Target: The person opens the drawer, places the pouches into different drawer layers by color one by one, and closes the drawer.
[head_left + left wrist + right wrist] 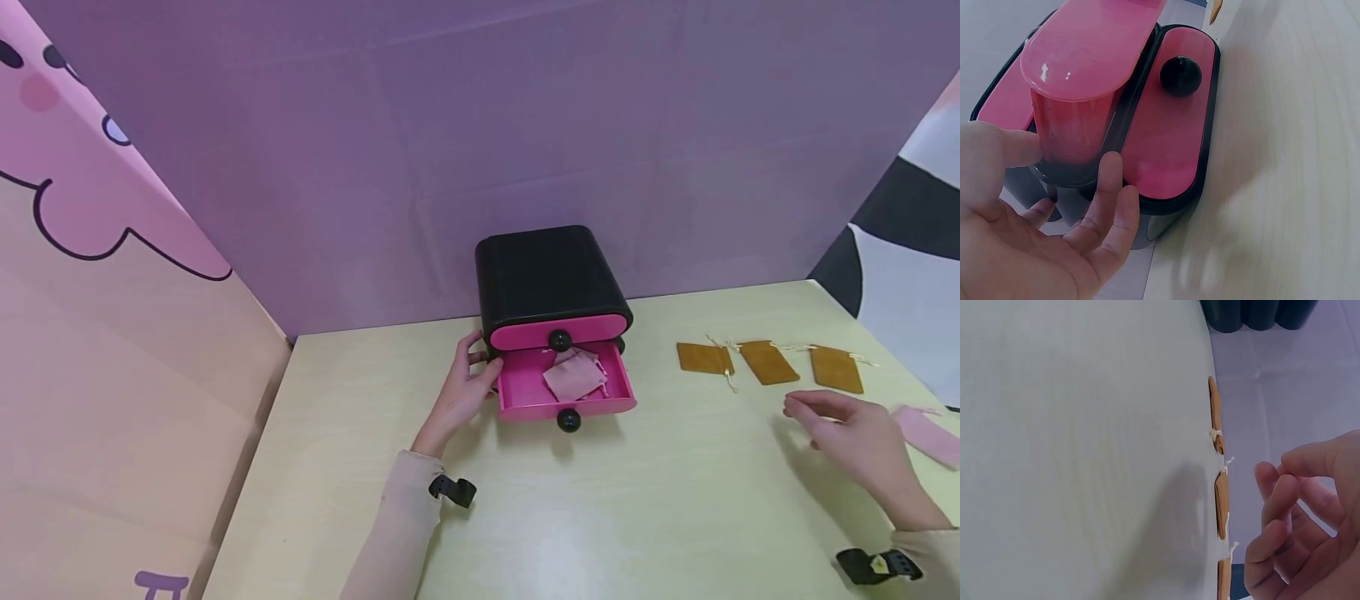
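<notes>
My left hand (459, 394) is at the left side of a black cabinet (551, 275) with pink drawers. In the left wrist view its thumb and spread fingers (1110, 181) lie about the side of a pulled-out pink drawer (520, 385). Inside that drawer are light pink drawstring pouches (576, 377), partly overlapping. My right hand (858, 437) hovers over the table at the right, fingers loosely bent, thumb close to the index fingertip, nothing held. Just behind it lie three brown drawstring pouches (767, 363). A pink pouch (930, 435) lies beside it, partly hidden by the hand.
A shut lower drawer (1169, 137) with a black knob shows beneath the pulled-out one. The pale wooden table (330, 467) meets a purple cloth wall (450, 150) at the back. A cartoon-printed panel (112, 333) rises at the left, another (911, 233) at the right.
</notes>
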A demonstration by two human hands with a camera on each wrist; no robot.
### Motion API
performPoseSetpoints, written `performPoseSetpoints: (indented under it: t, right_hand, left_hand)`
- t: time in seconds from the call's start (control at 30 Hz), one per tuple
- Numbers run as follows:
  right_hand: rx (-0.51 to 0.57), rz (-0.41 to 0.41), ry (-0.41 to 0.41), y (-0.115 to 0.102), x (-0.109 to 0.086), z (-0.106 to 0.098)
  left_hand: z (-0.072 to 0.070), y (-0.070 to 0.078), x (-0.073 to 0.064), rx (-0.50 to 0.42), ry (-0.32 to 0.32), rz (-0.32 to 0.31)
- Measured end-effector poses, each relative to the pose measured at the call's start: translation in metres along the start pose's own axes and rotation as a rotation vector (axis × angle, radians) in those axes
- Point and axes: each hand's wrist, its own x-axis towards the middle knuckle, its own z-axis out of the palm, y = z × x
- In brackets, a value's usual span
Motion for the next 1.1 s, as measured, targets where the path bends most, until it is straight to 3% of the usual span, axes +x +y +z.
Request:
performPoseSetpoints:
  t: [0.2, 0.8, 1.1]
  right_hand:
    - [0.002, 0.039, -0.030, 0.009, 0.003, -0.004]
    - [-0.027, 0.131, 0.007, 0.036, 0.010, -0.024]
    - [0.004, 0.301, -0.009, 0.046, 0.020, -0.028]
  left_hand:
    - [0.000, -0.001, 0.001, 0.000, -0.003, -0.001]
    - [0.001, -0.001, 0.002, -0.008, -0.013, 0.004]
    - [0.003, 0.000, 0.002, -0.006, -0.007, -0.001]
